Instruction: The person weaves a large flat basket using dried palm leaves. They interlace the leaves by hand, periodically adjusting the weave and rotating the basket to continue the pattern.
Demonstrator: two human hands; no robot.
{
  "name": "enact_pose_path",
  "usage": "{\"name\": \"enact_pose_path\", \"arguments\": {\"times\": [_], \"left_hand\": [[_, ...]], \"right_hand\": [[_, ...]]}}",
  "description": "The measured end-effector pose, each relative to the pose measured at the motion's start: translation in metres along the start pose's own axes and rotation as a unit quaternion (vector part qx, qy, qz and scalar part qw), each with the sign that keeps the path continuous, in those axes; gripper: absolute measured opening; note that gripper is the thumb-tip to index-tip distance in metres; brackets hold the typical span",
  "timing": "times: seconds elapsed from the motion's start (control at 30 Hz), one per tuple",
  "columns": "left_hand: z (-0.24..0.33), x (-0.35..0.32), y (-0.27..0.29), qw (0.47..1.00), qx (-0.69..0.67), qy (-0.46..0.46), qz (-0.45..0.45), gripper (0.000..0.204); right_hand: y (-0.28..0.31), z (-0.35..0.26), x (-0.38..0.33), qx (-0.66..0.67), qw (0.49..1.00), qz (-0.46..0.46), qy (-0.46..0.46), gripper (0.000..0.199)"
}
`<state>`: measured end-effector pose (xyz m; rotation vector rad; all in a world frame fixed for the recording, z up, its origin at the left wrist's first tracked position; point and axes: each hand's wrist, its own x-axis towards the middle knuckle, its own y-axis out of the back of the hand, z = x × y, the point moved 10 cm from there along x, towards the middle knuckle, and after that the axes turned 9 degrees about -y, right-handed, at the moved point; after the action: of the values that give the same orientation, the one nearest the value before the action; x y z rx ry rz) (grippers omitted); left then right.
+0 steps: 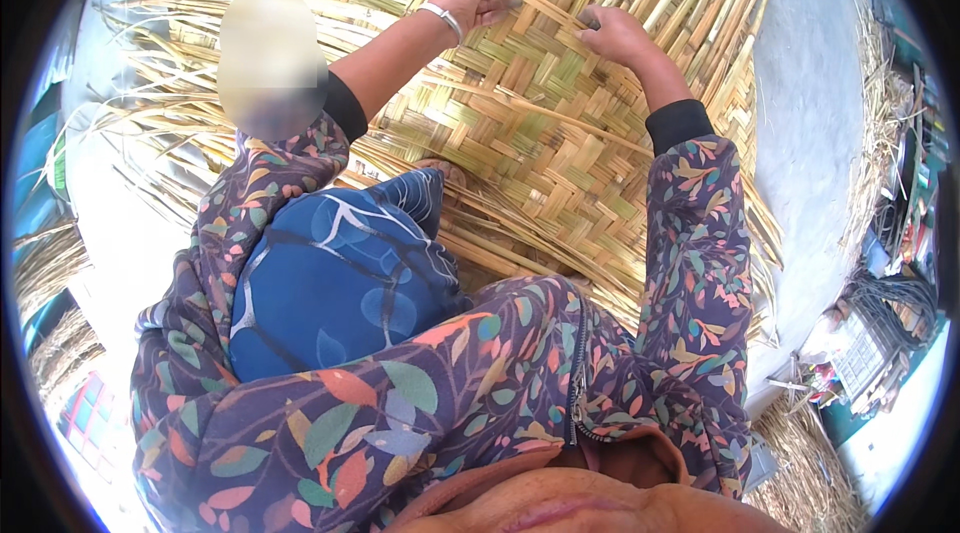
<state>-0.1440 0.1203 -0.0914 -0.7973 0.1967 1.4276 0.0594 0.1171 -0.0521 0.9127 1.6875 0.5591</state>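
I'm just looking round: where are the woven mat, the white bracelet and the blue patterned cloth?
Woven mat [575,195], head view: on its plaited middle.
White bracelet [447,19], head view: on the band's visible outer side.
Blue patterned cloth [335,298], head view: on its broad rounded middle.

I lose the far end of the mat [570,148] past the top edge, and blue cloth [340,283] hides part of its near side from me. A pale blur [270,58] masks the mat's left part. Right of the mat, I find the clutter [880,323] too small to tell.
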Motion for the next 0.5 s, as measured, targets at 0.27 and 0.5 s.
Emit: {"name": "enact_pose_path", "arguments": {"times": [0.27,0.5], "left_hand": [[0.008,0.001,-0.013,0.987,0.083,-0.025,-0.137,0.03],[0.018,0.03,-0.087,0.974,0.03,0.011,-0.224,0.017]], "right_hand": [[0.003,0.006,0.0,-0.035,0.999,-0.024,0.032,0.034],[0.014,0.032,-0.037,0.082,0.978,0.191,-0.03,0.025]]}}
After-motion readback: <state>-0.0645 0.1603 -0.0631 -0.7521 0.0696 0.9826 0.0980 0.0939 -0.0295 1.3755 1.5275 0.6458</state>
